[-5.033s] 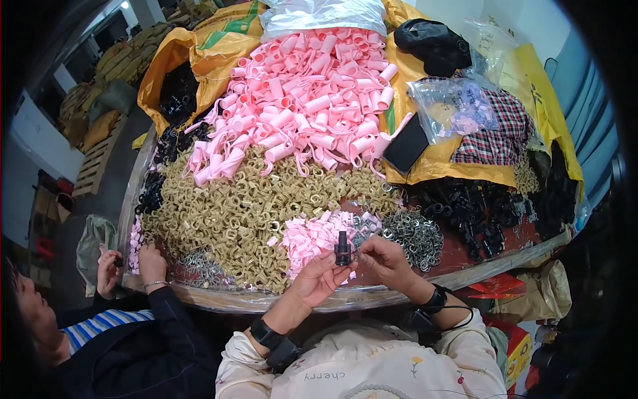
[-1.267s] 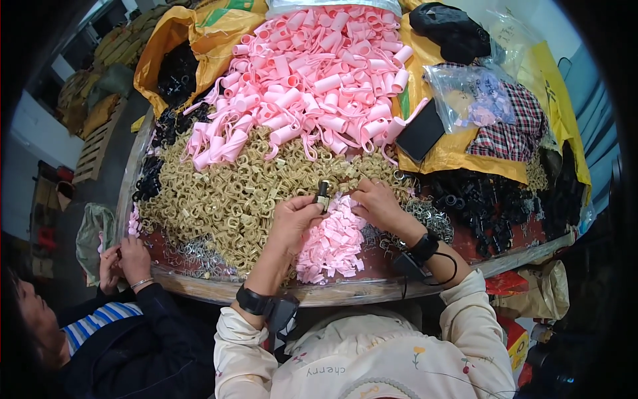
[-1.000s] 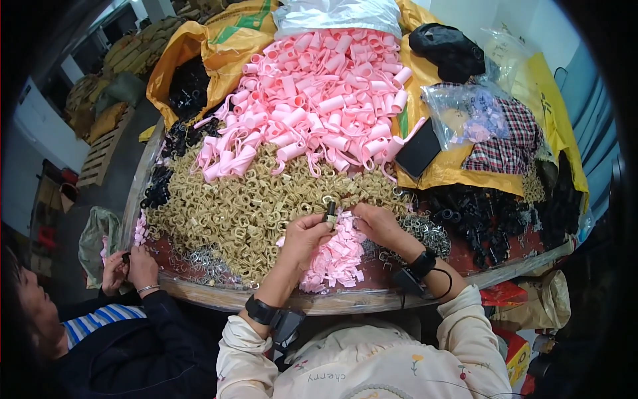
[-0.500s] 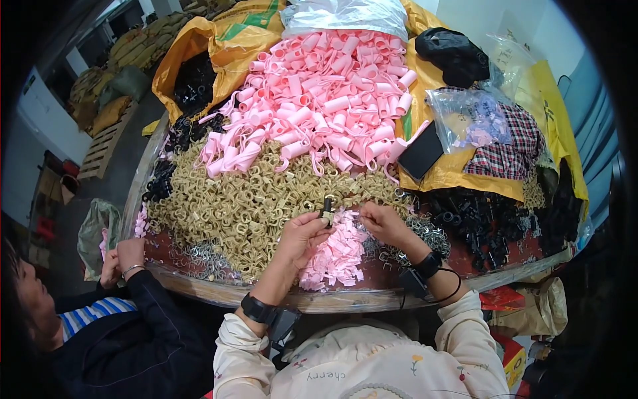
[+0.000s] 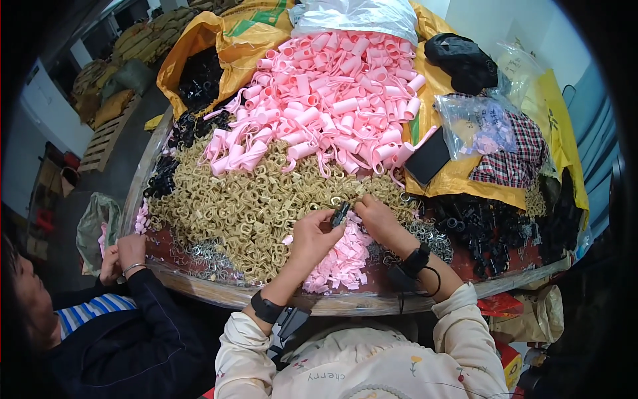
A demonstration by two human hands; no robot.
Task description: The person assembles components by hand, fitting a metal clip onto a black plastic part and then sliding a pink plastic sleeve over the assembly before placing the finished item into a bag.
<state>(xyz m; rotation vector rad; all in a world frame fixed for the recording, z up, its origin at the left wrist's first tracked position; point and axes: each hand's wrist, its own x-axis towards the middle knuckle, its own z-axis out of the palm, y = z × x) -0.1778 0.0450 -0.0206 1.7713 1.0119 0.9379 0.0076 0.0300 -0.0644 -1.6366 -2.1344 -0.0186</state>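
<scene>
My left hand grips a small black cylindrical part between thumb and fingers, tilted up over the table's front middle. Just to its right, my right hand has its fingertips pinched together close to the black part. What they hold, if anything, is too small to make out. Below both hands lies a heap of small flat pink pieces. Beyond them spreads a wide pile of gold-coloured metal clasps.
Pink tubes with straps are heaped at the back. Black parts and silver clips lie on the right, near a black flat box and a clear plastic bag. At the left sits a co-worker.
My right hand has moved left and up, close to my left hand. The black part has moved slightly right and now tilts. The whole view has shifted a little.
</scene>
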